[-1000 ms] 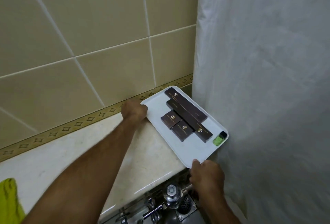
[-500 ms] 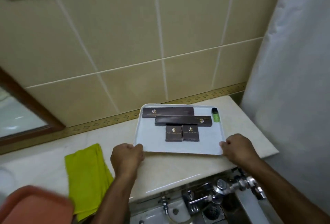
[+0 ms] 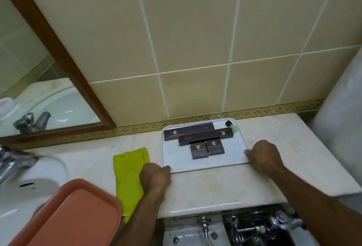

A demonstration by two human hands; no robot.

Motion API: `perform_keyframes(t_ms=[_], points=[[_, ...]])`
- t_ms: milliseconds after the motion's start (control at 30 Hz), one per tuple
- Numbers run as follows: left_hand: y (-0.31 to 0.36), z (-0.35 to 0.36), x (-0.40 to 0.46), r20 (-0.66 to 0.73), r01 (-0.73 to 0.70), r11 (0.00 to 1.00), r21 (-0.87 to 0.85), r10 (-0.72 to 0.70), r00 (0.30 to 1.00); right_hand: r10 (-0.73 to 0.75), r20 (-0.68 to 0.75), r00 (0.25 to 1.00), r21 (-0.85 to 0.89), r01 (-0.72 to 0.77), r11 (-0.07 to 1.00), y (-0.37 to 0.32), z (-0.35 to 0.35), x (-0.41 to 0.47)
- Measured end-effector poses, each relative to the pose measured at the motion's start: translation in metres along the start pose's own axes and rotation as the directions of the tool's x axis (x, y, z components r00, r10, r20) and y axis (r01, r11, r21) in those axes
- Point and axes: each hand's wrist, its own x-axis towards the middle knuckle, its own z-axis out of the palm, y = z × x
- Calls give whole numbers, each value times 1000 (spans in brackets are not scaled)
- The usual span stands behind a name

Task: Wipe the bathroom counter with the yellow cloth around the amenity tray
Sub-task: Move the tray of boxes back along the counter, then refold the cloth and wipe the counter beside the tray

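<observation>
- Sink (image 3: pixel 29 191): white basin at far left, set into the surface (image 3: pixel 215 187). A faucet (image 3: pixel 13 163) stands at its rim.
- Orange tray (image 3: pixel 78 214): lower left, nearest the viewer, overlapping the sink edge. Not part of the task.
- Cloth (image 3: pixel 129 173): yellow, folded, lying flat on the surface between the sink and the tray, its near end hanging over the front edge. No hand holds it.
- Left hand (image 3: pixel 155 177): curled at the near-left corner of the tray (image 3: pixel 233 153), fingers tucked against the rim. The wrist lies over the cloth's right edge. Whether the fingers pinch the rim or only press on it cannot be told.
- Tray: white, flat on the surface, far edge close to the wall tiles. It carries four dark boxes (image 3: pixel 197 138) and a small green bottle (image 3: pixel 232 127) at the far-right corner.
- Right hand (image 3: pixel 264 155): closed over the tray's near-right corner, fingers folded onto the rim.
- Curtain (image 3: pixel 340 128): white, at far right, beside the end of the surface.
- Task status, judged: wiping is not under way. Both hands are occupied with the tray, and the cloth lies unused. Remaining: release the tray, pick up the cloth, wipe the surface on all open sides of the tray.
</observation>
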Motion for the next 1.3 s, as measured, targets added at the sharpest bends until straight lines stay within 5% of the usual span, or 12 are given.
perform_keyframes(t_ms=[100,200,267,400,567,767,867,967,1100,1167,1300], points=[[3,-17,6,-35,-92,988,125,97,995,12,-158,987,105,5,994,-7,-7,-30],[0,-57,30,-296,-194,954,229,258,920,-90,-330,940,173,154,973,-45,4,-98],[-10,-83,56,-350,-93,950,297,198,916,-199,-178,964,217,236,947,-80,30,-151],[-27,-101,91,-114,59,947,314,-24,993,-306,280,910,105,288,952,-149,89,-230],[-33,-102,117,3,48,998,44,-48,999,-186,310,932,114,158,981,-184,116,-240],[-10,-119,71,244,-96,977,-190,141,959,-122,355,927,272,23,962,-181,99,-232],[25,-133,28,346,-221,911,-347,344,873,-210,218,953,588,44,808,-155,75,-228],[79,-132,-21,463,-193,807,-559,496,734,-256,115,960,889,15,458,-112,38,-219],[151,-87,-82,567,-170,725,-668,643,516,-274,36,961,999,-29,32,-48,-22,-193],[177,-52,-104,592,-135,721,-679,647,480,-231,-41,972,999,38,-18,-20,-46,-177],[206,41,-119,645,-58,784,-619,548,532,-4,-87,996,989,87,119,42,-77,-146]])
